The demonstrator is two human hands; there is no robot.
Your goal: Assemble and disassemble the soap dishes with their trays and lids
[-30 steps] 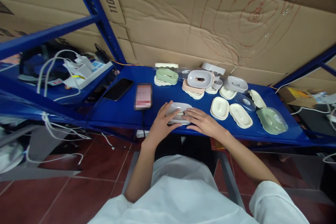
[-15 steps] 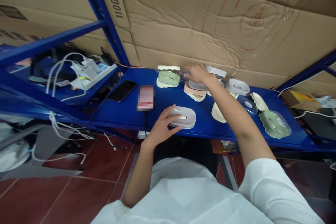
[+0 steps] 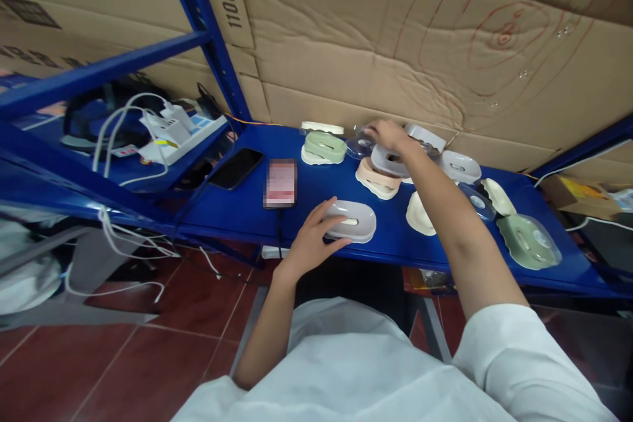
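My left hand (image 3: 316, 237) rests at the front edge of the blue shelf, thumb and fingers around the left end of a pale grey oval soap dish (image 3: 363, 224). A cream strip shows in the slot of that dish. My right hand (image 3: 390, 136) reaches to the back, its fingers curled at the edge of a clear plastic lid (image 3: 360, 148); the exact contact is partly hidden. Just below that hand sits another grey soap dish (image 3: 383, 161), on top of a peach one (image 3: 378, 178). A green dish (image 3: 325, 145) on a cream base is to the left.
A black phone (image 3: 236, 169) and a second, blurred-screen device (image 3: 280, 183) with a cable lie on the left. On the right are a grey dish (image 3: 459, 166), a blue-looking clear lid (image 3: 479, 203), cream pieces (image 3: 420, 214) and a lidded green dish (image 3: 529, 242). Cardboard (image 3: 346, 26) stands behind.
My right hand has shifted slightly right, and more of the clear lid shows beside its fingers. My left hand stays on the grey soap dish. The whole view has shifted slightly.
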